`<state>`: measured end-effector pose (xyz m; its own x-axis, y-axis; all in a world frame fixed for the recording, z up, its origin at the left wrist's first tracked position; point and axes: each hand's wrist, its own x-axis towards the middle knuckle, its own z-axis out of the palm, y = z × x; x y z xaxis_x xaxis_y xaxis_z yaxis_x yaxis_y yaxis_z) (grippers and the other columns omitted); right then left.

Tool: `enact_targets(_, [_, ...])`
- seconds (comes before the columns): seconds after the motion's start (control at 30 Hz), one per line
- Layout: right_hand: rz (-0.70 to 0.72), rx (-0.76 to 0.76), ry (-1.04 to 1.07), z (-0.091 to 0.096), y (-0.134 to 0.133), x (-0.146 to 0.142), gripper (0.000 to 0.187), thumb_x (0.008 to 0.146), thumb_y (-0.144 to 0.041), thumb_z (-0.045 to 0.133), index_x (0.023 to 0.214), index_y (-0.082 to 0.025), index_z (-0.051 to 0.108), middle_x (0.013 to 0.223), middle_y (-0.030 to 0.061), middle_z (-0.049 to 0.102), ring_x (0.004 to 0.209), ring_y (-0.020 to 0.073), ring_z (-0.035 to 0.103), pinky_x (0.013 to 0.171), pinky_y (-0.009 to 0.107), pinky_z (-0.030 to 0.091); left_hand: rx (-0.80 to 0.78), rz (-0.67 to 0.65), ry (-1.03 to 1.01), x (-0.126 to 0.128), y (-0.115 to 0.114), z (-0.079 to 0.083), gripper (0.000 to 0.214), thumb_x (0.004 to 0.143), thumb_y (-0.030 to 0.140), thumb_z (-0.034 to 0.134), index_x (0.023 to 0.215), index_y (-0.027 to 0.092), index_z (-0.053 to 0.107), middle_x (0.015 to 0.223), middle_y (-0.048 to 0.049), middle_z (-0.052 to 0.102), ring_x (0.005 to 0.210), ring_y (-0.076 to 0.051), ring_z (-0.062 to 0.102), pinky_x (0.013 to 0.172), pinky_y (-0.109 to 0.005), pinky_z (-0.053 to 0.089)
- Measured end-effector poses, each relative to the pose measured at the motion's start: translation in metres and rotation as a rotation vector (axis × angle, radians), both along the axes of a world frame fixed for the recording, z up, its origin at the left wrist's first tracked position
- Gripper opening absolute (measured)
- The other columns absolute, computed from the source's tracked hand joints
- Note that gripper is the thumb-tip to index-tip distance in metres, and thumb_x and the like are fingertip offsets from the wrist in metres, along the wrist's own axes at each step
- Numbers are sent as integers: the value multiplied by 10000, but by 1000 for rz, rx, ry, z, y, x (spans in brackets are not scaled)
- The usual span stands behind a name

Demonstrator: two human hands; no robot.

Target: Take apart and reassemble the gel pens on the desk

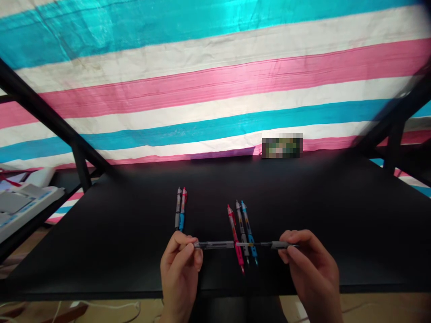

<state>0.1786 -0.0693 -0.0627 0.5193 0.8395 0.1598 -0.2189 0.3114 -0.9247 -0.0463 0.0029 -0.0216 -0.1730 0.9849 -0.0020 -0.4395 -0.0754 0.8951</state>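
My left hand [180,264] pinches the end of a clear pen barrel [215,245] held level above the black table [134,242]. My right hand [311,264] pinches a grey pen grip section [279,245] with a thin refill running from it toward the barrel. The two parts are in line and pulled partly apart. Under them lie three pens side by side: a red pen [235,237], a grey pen [242,231] and a blue pen [249,233]. Two more pens [181,208] lie together further left.
A pink, white and turquoise striped sheet [215,80] hangs behind the table. Black frame bars [50,121] slant at left and right. A small blurred box [282,146] stands at the table's back edge. White equipment [23,202] sits at far left.
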Motion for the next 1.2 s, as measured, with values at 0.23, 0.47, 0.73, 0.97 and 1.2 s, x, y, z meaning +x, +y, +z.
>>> enact_targets(0.23, [43, 55, -3, -3, 1, 3, 33, 951, -214, 697, 938, -240, 711, 832, 27, 587, 655, 152, 550, 579, 292, 472, -10, 2, -3, 0, -1, 0, 114, 669, 231, 882, 666, 172, 785, 674, 33, 600, 429, -45, 521, 407, -159, 435])
enact_targets(0.47, [40, 47, -12, -1, 1, 2, 12, 952, -240, 706, 941, -235, 706, 800, 26, 585, 646, 162, 551, 579, 302, 469, -1, 13, 19, 0, -1, -1, 92, 679, 217, 854, 660, 166, 779, 670, 38, 580, 412, -44, 507, 387, -163, 415])
enact_targets(0.73, [74, -103, -245, 11, -2, -13, 42, 955, -287, 728, 941, -249, 718, 918, 45, 667, 759, 185, 604, 641, 289, 468, -77, -170, 81, 3, -9, 2, 191, 845, 313, 795, 770, 173, 689, 525, 25, 587, 454, -93, 491, 457, -186, 400])
enact_targets(0.97, [113, -180, -425, 11, 1, -11, 155, 990, -334, 692, 874, -244, 738, 870, 33, 656, 739, 185, 613, 629, 286, 451, -118, -282, 91, 6, -11, 8, 298, 858, 403, 838, 806, 181, 646, 521, 16, 649, 443, -96, 513, 458, -185, 363])
enact_targets(1.2, [243, -74, -476, 9, 1, -8, 364, 1061, -467, 577, 857, -233, 768, 780, 41, 660, 725, 196, 648, 657, 285, 508, -106, -293, 74, 5, -11, 7, 298, 880, 394, 820, 791, 180, 632, 524, 23, 649, 444, -82, 503, 475, -176, 376])
